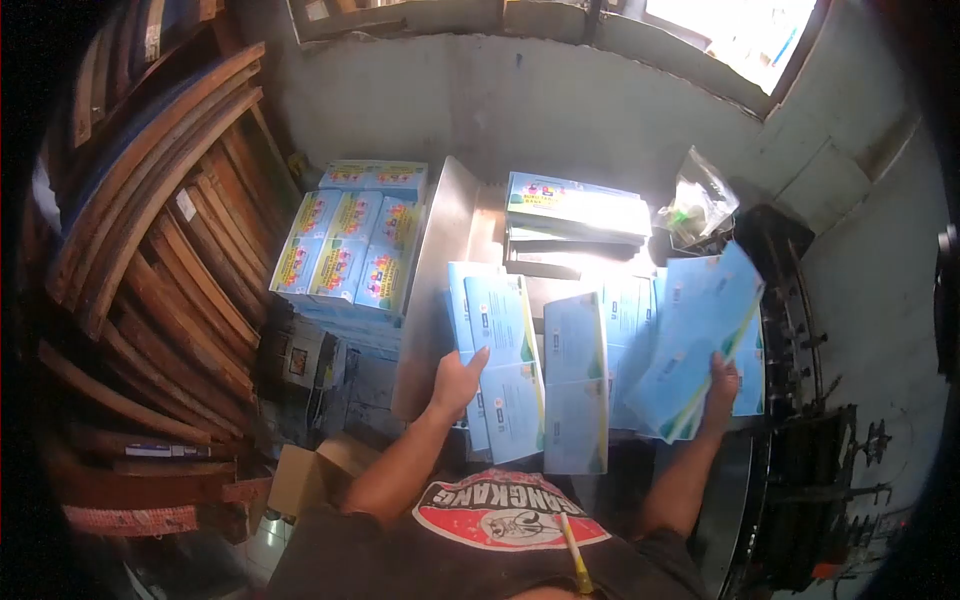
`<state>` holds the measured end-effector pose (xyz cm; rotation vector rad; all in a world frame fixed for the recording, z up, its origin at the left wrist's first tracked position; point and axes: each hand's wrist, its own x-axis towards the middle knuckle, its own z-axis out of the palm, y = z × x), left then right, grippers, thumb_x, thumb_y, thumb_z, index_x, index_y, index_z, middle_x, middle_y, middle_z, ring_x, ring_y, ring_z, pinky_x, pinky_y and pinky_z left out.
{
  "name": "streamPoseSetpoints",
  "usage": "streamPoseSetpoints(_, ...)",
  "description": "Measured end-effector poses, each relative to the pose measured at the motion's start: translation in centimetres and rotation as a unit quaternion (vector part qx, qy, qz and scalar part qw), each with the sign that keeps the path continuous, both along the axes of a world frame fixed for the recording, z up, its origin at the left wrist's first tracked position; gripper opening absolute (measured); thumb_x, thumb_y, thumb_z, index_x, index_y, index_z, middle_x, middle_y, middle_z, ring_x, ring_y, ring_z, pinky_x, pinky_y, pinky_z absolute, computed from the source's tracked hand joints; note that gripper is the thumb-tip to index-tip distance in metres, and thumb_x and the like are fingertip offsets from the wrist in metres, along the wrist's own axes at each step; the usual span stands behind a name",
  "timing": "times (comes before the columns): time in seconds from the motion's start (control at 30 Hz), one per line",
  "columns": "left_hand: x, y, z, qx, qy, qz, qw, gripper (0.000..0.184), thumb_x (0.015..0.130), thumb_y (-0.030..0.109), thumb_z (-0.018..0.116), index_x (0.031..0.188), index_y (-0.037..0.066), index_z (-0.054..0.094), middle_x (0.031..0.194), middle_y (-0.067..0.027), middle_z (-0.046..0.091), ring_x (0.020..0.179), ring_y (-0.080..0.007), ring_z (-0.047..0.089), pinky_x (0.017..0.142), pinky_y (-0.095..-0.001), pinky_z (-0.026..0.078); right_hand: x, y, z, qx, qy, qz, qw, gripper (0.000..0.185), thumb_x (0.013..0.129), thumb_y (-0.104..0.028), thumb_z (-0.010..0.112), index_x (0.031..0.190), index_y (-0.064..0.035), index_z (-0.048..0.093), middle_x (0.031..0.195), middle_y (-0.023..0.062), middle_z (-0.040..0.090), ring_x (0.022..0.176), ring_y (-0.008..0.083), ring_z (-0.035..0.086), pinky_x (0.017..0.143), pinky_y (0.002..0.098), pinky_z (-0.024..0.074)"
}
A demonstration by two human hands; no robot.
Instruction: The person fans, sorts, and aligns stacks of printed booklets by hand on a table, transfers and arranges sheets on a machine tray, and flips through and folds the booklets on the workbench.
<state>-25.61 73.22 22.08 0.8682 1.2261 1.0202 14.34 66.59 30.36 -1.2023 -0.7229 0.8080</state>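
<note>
The head view shows the left hand [460, 383] with its fingers closed on the near-left edge of a bundle of blue sheets [508, 345], the thumb lying on top and the other fingers mostly hidden. The right hand [722, 392] has its fingers bent round the lower right edge of a tilted blue bundle [695, 320]; how firmly it grips, I cannot tell. Between them lies a middle sheet [576, 380], apart from both hands, its near end reaching past the edge of the desk. The handling looks partway along: a cartoon-covered stack [575, 208] sits squared up behind the loose sheets, and a larger block of booklets [345, 245] stands in neat piles on the left, whereas the sheets in front look unsorted. Part of a lower blue pile [628, 305] is covered by the tilted bundle. An upright panel [437, 285] stands between the block and the sheets, so it could obstruct any reach leftward. Beyond, a clear plastic bag [700, 200] and dark machinery [790, 290] crowd the right, wooden boards [190, 260] lean at far left, and a cardboard box [297, 482] sits low beside the person.
</note>
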Motion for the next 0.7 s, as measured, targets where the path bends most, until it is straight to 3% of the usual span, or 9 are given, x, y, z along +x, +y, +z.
streamPoseSetpoints(0.07, 0.1, 0.3, 0.2, 0.006, 0.037, -0.01, 0.999, 0.031, 0.093, 0.022, 0.059, 0.102, -0.006, 0.064, 0.085, -0.008, 0.066, 0.071, -0.0137, 0.059, 0.065, -0.0289, 0.048, -0.6, -0.6, 3.0, 0.008, -0.008, -0.02, 1.0, 0.033, 0.09, -0.019, 0.06, 0.114, 0.0033, 0.055, 0.095, 0.0105, 0.065, 0.078, 0.0189, 0.064, 0.073, 0.034, 0.0547)
streamPoseSetpoints(0.13, 0.4, 0.6, -0.1, 0.018, 0.032, -0.004, 0.999, 0.031, 0.092, 0.023, 0.058, 0.099, -0.007, 0.065, 0.081, -0.0077, 0.066, 0.069, -0.0134, 0.06, 0.063, -0.0286, 0.047, -3.5, -0.2, 5.3, 0.089, 0.045, -0.021, 0.995, 0.035, 0.088, -0.019, 0.061, 0.114, 0.0031, 0.054, 0.096, 0.0111, 0.065, 0.08, 0.0197, 0.064, 0.074, 0.0361, 0.0554)
streamPoseSetpoints(0.27, 0.0, 0.7, 0.4, 0.001, 0.009, -0.005, 1.0, 0.032, 0.092, 0.024, 0.059, 0.099, -0.006, 0.065, 0.081, -0.0077, 0.066, 0.07, -0.0137, 0.06, 0.062, -0.0281, 0.047, -8.5, 1.8, 2.1, 0.028, 0.05, 0.073, 0.996, 0.031, 0.082, -0.012, 0.062, 0.111, -0.0004, 0.058, 0.096, 0.0083, 0.065, 0.083, 0.0183, 0.063, 0.078, 0.0327, 0.0516)
streamPoseSetpoints(0.33, -0.4, 0.2, 1.9, -0.047, -0.097, 0.013, 0.994, 0.03, 0.092, 0.025, 0.06, 0.1, -0.004, 0.065, 0.082, -0.0072, 0.066, 0.07, -0.0141, 0.061, 0.062, -0.029, 0.047, -12.8, 2.3, -0.5, -0.047, 0.095, 0.175, 0.979, 0.029, 0.084, -0.014, 0.065, 0.11, -0.0019, 0.059, 0.101, 0.0075, 0.064, 0.086, 0.017, 0.061, 0.082, 0.0328, 0.0485)
streamPoseSetpoints(0.47, -1.9, -0.2, 0.2, -0.033, -0.033, -0.01, 0.999, 0.029, 0.093, 0.026, 0.058, 0.1, -0.001, 0.065, 0.088, -0.0087, 0.066, 0.073, -0.0151, 0.063, 0.063, -0.0307, 0.049, -18.0, 2.9, -2.5, -0.121, 0.167, 0.293, 0.934, 0.036, 0.087, -0.014, 0.065, 0.119, -0.0004, 0.054, 0.106, 0.0083, 0.063, 0.1, 0.0177, 0.058, 0.093, 0.0349, 0.0444)
streamPoseSetpoints(0.57, -2.7, -0.7, -0.7, -0.043, -0.148, -0.018, 0.988, 0.034, 0.095, 0.031, 0.055, 0.104, -0.001, 0.063, 0.093, -0.0087, 0.066, 0.08, -0.017, 0.064, 0.071, -0.032, 0.051, -19.5, 3.0, -4.6, -0.132, 0.165, 0.338, 0.917, 0.039, 0.089, -0.01, 0.058, 0.126, 0.0003, 0.05, 0.111, 0.0095, 0.061, 0.102, 0.019, 0.057, 0.091, 0.0327, 0.0448)
streamPoseSetpoints(0.63, -2.3, -1.3, 1.4, -0.045, -0.203, -0.012, 0.978, 0.036, 0.096, 0.032, 0.054, 0.108, -0.002, 0.061, 0.097, -0.0093, 0.067, 0.084, -0.018, 0.065, 0.075, -0.0325, 0.052, -20.1, 3.2, -3.6, -0.13, 0.161, 0.334, 0.92, 0.038, 0.09, -0.011, 0.058, 0.125, 0.0009, 0.051, 0.11, 0.0092, 0.061, 0.102, 0.0187, 0.057, 0.091, 0.032, 0.0445)
streamPoseSetpoints(0.7, -2.1, -1.9, 3.8, -0.108, -0.319, 0.06, 0.94, 0.036, 0.095, 0.031, 0.058, 0.11, -0.002, 0.061, 0.098, -0.009, 0.067, 0.084, -0.0163, 0.064, 0.075, -0.0305, 0.052, -20.8, 3.1, -2.0, -0.127, 0.16, 0.324, 0.924, 0.037, 0.09, -0.012, 0.058, 0.124, 0.0015, 0.052, 0.11, 0.0089, 0.061, 0.101, 0.0183, 0.057, 0.091, 0.0313, 0.0442)
